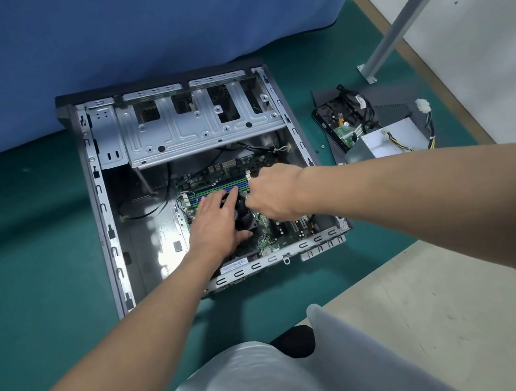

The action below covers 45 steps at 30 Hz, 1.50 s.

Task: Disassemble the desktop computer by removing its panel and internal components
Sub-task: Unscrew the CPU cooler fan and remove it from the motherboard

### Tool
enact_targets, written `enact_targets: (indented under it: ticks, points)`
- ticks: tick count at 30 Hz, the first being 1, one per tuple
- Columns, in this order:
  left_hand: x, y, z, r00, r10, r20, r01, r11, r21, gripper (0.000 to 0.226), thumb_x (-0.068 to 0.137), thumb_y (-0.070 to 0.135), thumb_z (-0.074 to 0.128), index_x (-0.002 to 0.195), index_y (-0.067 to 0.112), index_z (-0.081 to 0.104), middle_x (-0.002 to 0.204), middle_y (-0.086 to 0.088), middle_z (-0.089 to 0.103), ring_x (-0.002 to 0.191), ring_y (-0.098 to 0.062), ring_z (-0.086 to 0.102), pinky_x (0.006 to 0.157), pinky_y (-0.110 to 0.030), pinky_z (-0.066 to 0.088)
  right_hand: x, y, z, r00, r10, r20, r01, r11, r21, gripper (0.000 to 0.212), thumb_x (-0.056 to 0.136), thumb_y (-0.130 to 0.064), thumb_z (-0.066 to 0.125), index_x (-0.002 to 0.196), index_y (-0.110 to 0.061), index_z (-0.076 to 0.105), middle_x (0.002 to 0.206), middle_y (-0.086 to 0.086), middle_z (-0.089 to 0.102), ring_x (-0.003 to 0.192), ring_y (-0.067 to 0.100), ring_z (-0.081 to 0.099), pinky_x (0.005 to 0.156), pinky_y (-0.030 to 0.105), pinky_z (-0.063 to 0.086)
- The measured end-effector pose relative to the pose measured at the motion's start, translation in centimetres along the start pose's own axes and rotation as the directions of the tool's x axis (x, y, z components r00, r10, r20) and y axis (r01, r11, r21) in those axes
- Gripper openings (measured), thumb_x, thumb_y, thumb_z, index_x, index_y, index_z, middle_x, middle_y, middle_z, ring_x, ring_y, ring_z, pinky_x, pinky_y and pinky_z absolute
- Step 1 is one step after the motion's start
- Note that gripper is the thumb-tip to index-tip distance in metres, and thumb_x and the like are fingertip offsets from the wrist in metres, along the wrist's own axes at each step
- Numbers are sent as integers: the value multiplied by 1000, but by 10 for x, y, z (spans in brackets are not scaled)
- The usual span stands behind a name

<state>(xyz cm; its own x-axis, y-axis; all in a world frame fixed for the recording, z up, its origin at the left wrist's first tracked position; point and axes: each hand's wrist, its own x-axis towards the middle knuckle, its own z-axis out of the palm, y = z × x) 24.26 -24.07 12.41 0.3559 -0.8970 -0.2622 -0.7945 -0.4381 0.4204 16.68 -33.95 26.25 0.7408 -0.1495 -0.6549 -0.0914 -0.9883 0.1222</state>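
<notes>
Case (92,185) lies open on the floor; panel (393,103), drive (335,118) and power supply (385,141) are already out, at its right. Board (269,240) and cooler (244,217) remain inside. Left hand (217,224) rests on the cooler, fingers spread; right hand (274,193) curls its fingers beside it, on what I cannot tell.

The computer case (102,217) lay on the floor mat (43,258), its far end against the hanging cloth (129,47). Inside it, the drive cage (201,133) spanned the far part, and the motherboard (271,238) filled the near right part with the CPU cooler (247,218) on it. The left hand (217,224) lay on the cooler, and the right hand (277,192) was just right of it, over the board. Right of the case, the side panel (392,100) lay on the mat, bearing the hard drive (338,126) and, nearer, the power supply (385,144). A metal post (399,33) stood behind them.
</notes>
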Motion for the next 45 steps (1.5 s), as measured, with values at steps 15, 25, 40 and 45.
enact_targets:
  ticks: [15, 25, 40, 45]
  points:
    - [1, -2, 1, 1000, 7, 6, -7, 1000, 11, 99, 78, 48, 74, 153, 17, 18, 152, -10, 29, 141, -27, 24, 117, -35, 15, 16, 4, 2, 898, 339, 282, -435, 578, 691, 21, 92, -7, 44, 72, -6, 48, 72, 9, 55, 51, 17, 48, 37, 20, 38]
    - [2, -2, 2, 1000, -2, 0, 2, 1000, 15, 98, 77, 46, 75, 152, 19, 19, 153, -11, 29, 141, -27, 24, 117, -36, 14, -1, 4, 10, 989, -141, -47, 131, 977, -171, 16, 95, -14, 46, 101, -8, 59, 92, 11, 57, 83, 30, 57, 61, 33, 37]
    - [2, -1, 2, 1000, -4, 8, 4, 999, 32, 100, 78, 49, 74, 153, 18, 16, 154, -9, 27, 142, -27, 22, 117, -35, 15, 6, 1, 4, 956, 277, 97, -293, 865, 408, 21, 93, -13, 45, 73, -5, 43, 80, 8, 47, 73, 25, 52, 65, 30, 43]
    - [1, 0, 1, 1000, -12, 12, 12, 1000, 19, 98, 78, 47, 74, 153, 18, 18, 154, -10, 28, 142, -27, 23, 117, -36, 15, -5, -2, 9, 984, -155, -85, 139, 976, -166, 24, 98, -15, 40, 109, -9, 61, 99, 11, 61, 91, 31, 60, 62, 34, 37]
